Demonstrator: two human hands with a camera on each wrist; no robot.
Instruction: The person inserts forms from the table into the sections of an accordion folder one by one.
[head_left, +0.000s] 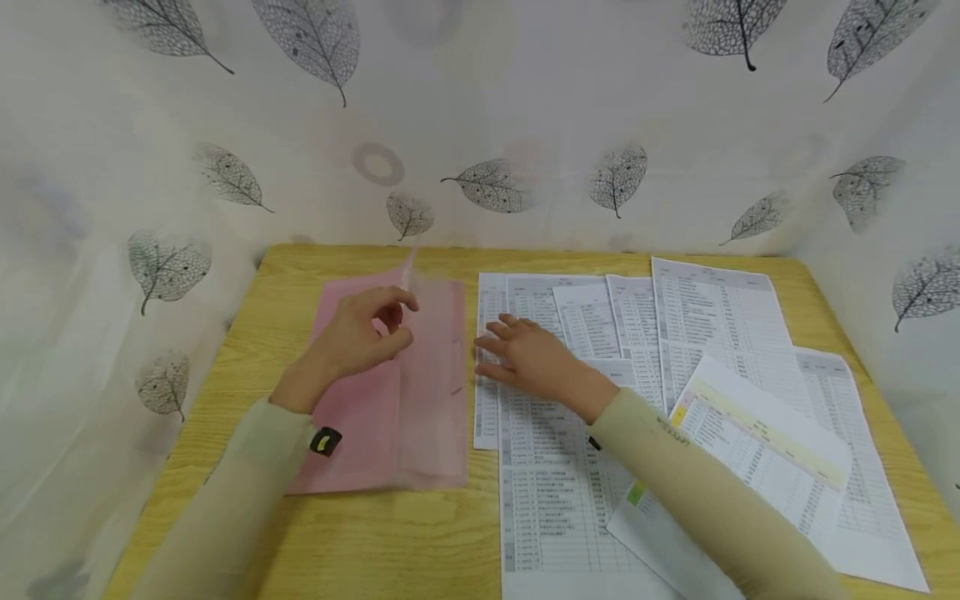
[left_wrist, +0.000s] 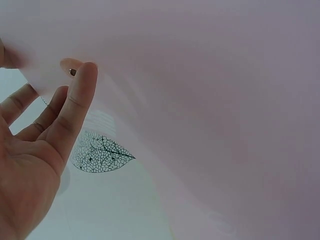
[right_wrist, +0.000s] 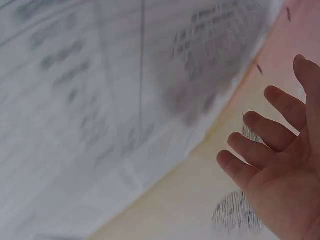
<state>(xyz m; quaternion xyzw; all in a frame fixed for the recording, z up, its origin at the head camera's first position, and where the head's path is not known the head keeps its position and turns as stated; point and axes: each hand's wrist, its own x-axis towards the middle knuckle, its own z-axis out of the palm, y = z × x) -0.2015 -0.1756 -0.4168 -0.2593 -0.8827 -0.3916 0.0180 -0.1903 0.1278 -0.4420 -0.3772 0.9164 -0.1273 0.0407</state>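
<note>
A pink translucent folder (head_left: 352,433) lies on the left half of the table, its thin cover standing partly raised near the middle. My left hand (head_left: 360,333) is at that cover, thumb and forefinger apart and the fingers loosely bent. In the left wrist view the pink film (left_wrist: 215,100) spreads broadly beside the left hand (left_wrist: 45,140), overlapping the fingertips. My right hand (head_left: 528,354) is held palm down, fingers spread, over the left part of the printed sheets (head_left: 555,517). Nothing is between the fingers of the right hand (right_wrist: 275,160) in its wrist view.
Several more printed pages overlap across the right side, among them a sheet with a yellow band (head_left: 765,433). The wooden table (head_left: 360,542) ends at a pale curtain with leaf prints (head_left: 495,185) behind and at both sides.
</note>
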